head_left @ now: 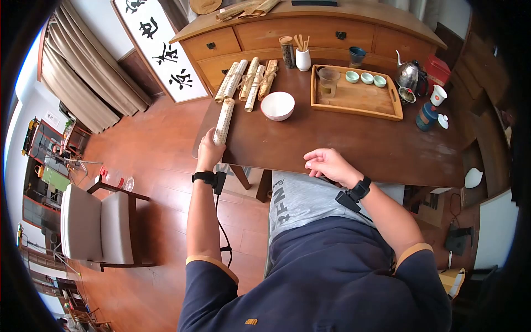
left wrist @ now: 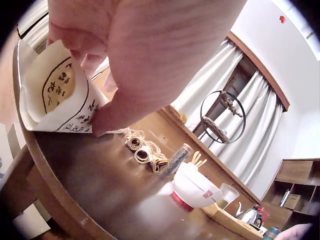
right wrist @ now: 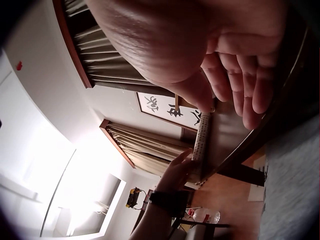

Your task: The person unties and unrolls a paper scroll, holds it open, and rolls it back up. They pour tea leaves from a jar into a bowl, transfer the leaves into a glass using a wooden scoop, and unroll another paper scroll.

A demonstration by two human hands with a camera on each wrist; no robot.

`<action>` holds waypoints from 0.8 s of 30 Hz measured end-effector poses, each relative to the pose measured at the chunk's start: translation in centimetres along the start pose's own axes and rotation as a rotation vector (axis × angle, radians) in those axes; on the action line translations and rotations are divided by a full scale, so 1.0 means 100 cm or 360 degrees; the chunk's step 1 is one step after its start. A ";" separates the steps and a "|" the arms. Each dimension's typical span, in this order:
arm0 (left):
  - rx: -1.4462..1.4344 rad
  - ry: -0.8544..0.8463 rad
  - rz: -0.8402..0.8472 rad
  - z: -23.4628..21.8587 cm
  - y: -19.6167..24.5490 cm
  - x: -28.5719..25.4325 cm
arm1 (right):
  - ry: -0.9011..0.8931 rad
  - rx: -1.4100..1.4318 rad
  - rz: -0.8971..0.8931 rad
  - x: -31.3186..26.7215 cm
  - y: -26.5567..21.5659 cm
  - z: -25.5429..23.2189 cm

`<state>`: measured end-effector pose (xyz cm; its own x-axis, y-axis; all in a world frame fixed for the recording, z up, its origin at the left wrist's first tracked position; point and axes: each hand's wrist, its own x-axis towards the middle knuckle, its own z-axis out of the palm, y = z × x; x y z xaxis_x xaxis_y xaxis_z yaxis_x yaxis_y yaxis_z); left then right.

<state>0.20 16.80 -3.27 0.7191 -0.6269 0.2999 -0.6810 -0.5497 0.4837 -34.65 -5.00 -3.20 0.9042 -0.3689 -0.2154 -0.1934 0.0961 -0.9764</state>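
The left hand (head_left: 209,153) grips the light, stiff rolled scroll (head_left: 224,120) at its near end (paper, easily crushed), while the right hand (head_left: 326,164) rests loosely curled, holding nothing.

Wooden floor (head_left: 160,138), beige curtains (head_left: 83,72)

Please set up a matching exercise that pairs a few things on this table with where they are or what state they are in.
Things:
1. rolled scroll
2. white bowl
3. three small cups
4. right hand

Places or states:
A. inside the wooden tray
B. resting at the near edge of the table, holding nothing
C. gripped at its near end by the left hand
D. standing alone between the other scrolls and the tray

Pairs: 1-C, 2-D, 3-A, 4-B
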 end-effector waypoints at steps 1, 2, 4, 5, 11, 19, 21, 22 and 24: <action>0.0022 -0.0036 -0.0058 0.002 -0.001 0.003 | 0.0005 -0.0009 0.0003 -0.002 0.000 -0.001; 0.0049 -0.0071 -0.0120 0.000 0.001 0.004 | 0.0007 -0.0015 0.0007 -0.003 -0.001 -0.002; 0.0116 -0.0097 -0.0117 0.000 0.006 0.004 | 0.0023 -0.0019 0.0014 -0.009 -0.005 -0.006; 0.0143 -0.0068 -0.0138 0.001 0.008 0.003 | 0.0032 -0.0051 0.0030 -0.013 -0.007 -0.008; 0.0223 -0.0053 -0.0079 0.005 0.007 -0.003 | 0.0085 0.0002 0.0056 -0.028 -0.007 -0.022; 0.0378 0.0077 -0.0014 0.002 0.020 -0.003 | 0.0151 0.0235 0.0016 -0.044 0.006 -0.042; 0.0378 0.0037 -0.0010 0.004 0.016 -0.001 | 0.0163 0.0326 0.0028 -0.049 0.007 -0.047; 0.0376 0.0040 -0.0001 0.005 0.013 0.001 | 0.0171 0.0326 0.0022 -0.053 0.007 -0.050; 0.0352 -0.0076 -0.0062 0.006 0.011 0.004 | 0.0197 0.0416 0.0034 -0.060 0.004 -0.054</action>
<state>-0.35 15.60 -3.15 0.7415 -0.6255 0.2428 -0.6706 -0.6782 0.3006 -42.21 -7.69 -2.37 0.8445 -0.4725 -0.2521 -0.0928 0.3344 -0.9378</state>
